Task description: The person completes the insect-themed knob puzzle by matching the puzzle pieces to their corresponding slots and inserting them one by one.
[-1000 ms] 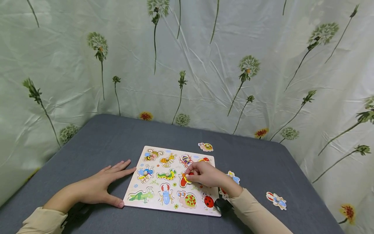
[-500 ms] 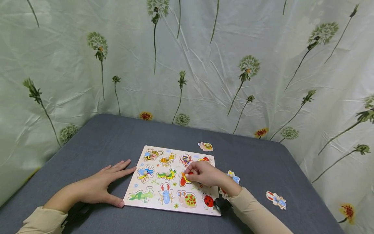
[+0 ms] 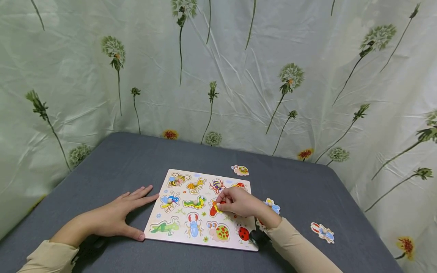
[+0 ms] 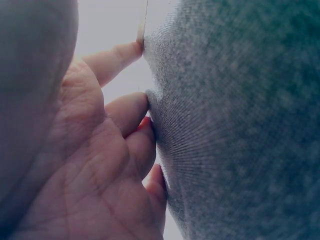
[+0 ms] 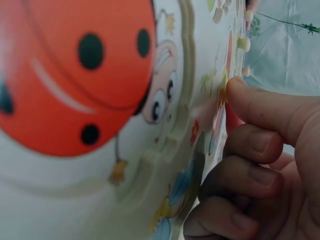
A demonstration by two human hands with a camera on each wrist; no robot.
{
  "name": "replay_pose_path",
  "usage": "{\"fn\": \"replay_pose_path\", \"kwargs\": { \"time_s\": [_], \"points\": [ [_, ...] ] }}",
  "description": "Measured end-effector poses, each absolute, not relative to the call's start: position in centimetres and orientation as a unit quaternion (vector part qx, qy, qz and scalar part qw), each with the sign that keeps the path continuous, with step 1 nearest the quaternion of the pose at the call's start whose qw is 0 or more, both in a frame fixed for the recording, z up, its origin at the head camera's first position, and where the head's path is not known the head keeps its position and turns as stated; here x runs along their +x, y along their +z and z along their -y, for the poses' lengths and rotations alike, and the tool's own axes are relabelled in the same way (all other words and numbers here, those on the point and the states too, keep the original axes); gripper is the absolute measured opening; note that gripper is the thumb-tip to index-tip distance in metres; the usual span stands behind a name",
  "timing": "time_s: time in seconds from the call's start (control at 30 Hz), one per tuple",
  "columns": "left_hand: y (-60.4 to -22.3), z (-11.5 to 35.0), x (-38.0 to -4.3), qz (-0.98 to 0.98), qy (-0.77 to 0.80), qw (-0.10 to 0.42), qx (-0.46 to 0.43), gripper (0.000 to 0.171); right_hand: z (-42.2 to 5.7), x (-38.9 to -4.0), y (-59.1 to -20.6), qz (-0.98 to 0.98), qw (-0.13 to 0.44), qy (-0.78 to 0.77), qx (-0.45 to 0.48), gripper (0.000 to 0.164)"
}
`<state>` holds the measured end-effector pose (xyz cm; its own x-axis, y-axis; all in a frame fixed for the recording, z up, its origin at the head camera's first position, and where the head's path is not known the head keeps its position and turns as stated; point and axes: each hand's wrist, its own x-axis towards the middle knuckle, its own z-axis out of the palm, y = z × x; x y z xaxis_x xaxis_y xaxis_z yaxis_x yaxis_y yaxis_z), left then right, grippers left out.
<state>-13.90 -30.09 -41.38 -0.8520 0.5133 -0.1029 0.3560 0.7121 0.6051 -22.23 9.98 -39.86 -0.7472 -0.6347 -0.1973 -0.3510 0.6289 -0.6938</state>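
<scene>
A wooden peg puzzle board with insect pictures lies on the dark cloth. My right hand pinches the small knob of a red and yellow butterfly puzzle piece in the middle row, partly covering it. In the right wrist view, thumb and index fingertips meet at that knob, with the other fingers curled close over the board. My left hand rests with fingers spread at the board's left side, thumb and index fingertips right at its edge. The ladybug picture shows in its recess at the board's near right corner.
A loose snail piece lies behind the board. On its right, a blue-winged piece and a red one are partly hidden by the right arm. A stag beetle piece lies farther right. A flowered curtain hangs behind the table.
</scene>
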Motion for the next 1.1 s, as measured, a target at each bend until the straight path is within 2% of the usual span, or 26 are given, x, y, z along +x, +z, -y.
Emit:
{"fn": "replay_pose_path", "kwargs": {
  "time_s": [0.5, 0.77, 1.1],
  "points": [
    [-41.4, 30.1, -13.9, -0.917, 0.292, 0.13, 0.24, 0.111, -10.0, -22.1, -39.8, -0.88, 0.207, -0.337, -0.263, 0.005],
    [-41.3, 30.1, -14.0, -0.918, 0.288, 0.132, 0.237, 0.111, -11.1, -22.1, -39.0, -0.875, 0.202, -0.34, -0.279, 0.013],
    [-41.5, 30.1, -13.8, -0.915, 0.295, 0.133, 0.24, 0.111, -13.9, -22.0, -37.8, -0.88, 0.188, -0.353, -0.256, 0.019]
  ]
}}
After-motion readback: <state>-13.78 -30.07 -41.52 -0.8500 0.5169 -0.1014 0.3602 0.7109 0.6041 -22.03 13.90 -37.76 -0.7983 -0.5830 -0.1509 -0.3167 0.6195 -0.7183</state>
